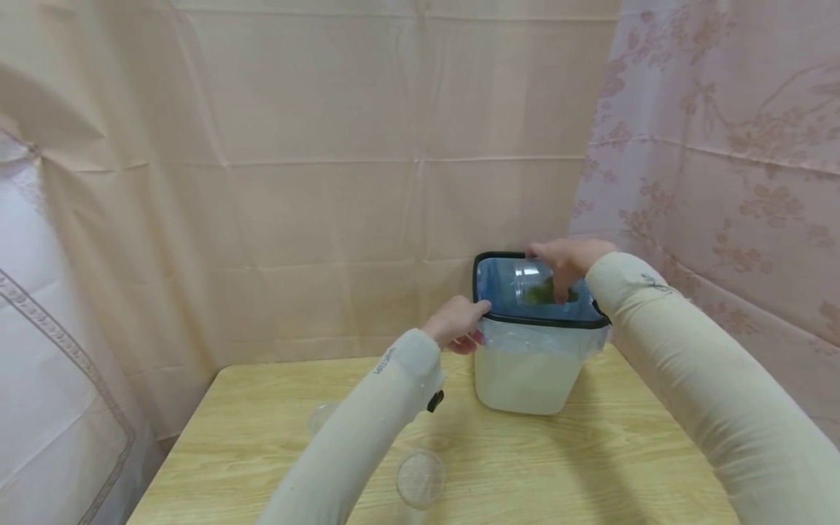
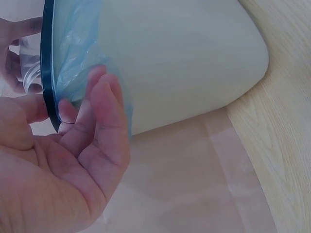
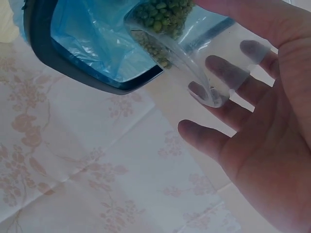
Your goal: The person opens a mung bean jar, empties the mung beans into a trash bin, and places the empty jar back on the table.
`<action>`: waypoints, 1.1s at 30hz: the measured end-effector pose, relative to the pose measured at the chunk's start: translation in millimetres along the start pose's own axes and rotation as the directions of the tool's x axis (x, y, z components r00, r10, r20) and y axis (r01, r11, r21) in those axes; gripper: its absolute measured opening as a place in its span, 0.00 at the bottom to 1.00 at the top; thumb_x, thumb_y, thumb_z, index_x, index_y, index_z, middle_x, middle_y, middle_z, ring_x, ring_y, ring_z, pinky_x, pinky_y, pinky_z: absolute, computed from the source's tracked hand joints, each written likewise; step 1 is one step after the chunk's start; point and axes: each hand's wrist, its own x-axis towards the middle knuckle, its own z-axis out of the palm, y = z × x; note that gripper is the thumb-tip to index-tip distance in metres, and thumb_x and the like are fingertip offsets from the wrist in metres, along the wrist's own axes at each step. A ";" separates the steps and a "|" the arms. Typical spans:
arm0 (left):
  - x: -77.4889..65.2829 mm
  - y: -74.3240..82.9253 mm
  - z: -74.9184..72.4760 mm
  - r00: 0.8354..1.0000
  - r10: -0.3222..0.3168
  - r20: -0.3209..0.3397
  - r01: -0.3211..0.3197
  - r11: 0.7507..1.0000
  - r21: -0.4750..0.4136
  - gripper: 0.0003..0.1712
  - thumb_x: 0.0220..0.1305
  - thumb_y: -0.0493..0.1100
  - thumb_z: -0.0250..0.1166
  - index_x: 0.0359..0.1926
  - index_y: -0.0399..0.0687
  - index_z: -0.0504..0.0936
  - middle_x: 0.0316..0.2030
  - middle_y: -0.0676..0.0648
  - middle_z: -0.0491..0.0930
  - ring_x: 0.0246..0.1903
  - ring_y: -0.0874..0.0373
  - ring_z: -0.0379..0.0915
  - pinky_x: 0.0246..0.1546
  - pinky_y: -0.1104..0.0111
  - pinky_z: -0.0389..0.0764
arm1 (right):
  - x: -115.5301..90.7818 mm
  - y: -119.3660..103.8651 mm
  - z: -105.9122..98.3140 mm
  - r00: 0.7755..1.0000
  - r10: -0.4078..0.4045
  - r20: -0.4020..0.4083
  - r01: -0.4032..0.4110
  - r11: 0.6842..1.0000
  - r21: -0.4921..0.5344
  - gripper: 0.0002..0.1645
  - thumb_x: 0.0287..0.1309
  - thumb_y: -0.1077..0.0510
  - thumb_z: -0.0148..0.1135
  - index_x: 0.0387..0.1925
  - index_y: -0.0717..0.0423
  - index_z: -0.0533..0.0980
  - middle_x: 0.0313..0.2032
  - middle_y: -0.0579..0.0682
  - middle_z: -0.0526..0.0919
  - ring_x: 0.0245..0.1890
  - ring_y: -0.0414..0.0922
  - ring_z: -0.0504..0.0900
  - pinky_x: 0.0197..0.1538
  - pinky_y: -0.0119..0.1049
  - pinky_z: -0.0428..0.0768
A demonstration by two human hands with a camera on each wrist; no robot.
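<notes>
A pale bin (image 1: 521, 379) with a black rim (image 1: 545, 321) stands at the table's right side, lined with a translucent blue bag (image 1: 496, 283). My left hand (image 1: 457, 321) grips the rim's near left corner, thumb over the top and fingers outside against the folded-down bag. Over the bin's mouth, my right hand (image 1: 569, 261) holds a clear plastic cup (image 1: 527, 273) tipped on its side. Small green beans (image 3: 163, 17) lie in the cup toward its lower end in the right wrist view. The bottom of the bin's inside is hidden.
A round clear lid-like piece (image 1: 421, 479) lies on the wooden table (image 1: 525, 467) near the front. Another clear round piece (image 1: 320, 417) is partly covered by my left sleeve. Beige cloth (image 1: 315, 219) hangs behind, and flowered cloth (image 1: 748, 182) on the right.
</notes>
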 end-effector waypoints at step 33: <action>-3.1 -1.1 1.7 0.999 0.035 0.007 -0.035 0.999 -0.002 0.24 0.79 0.56 0.50 0.35 0.41 0.76 0.32 0.39 0.86 0.21 0.53 0.74 0.30 0.62 0.85 | -2.4 -11.1 1.9 0.999 0.026 0.029 -0.024 0.998 -0.053 0.54 0.41 0.58 0.85 0.67 0.54 0.62 0.62 0.63 0.73 0.55 0.59 0.76 0.54 0.59 0.77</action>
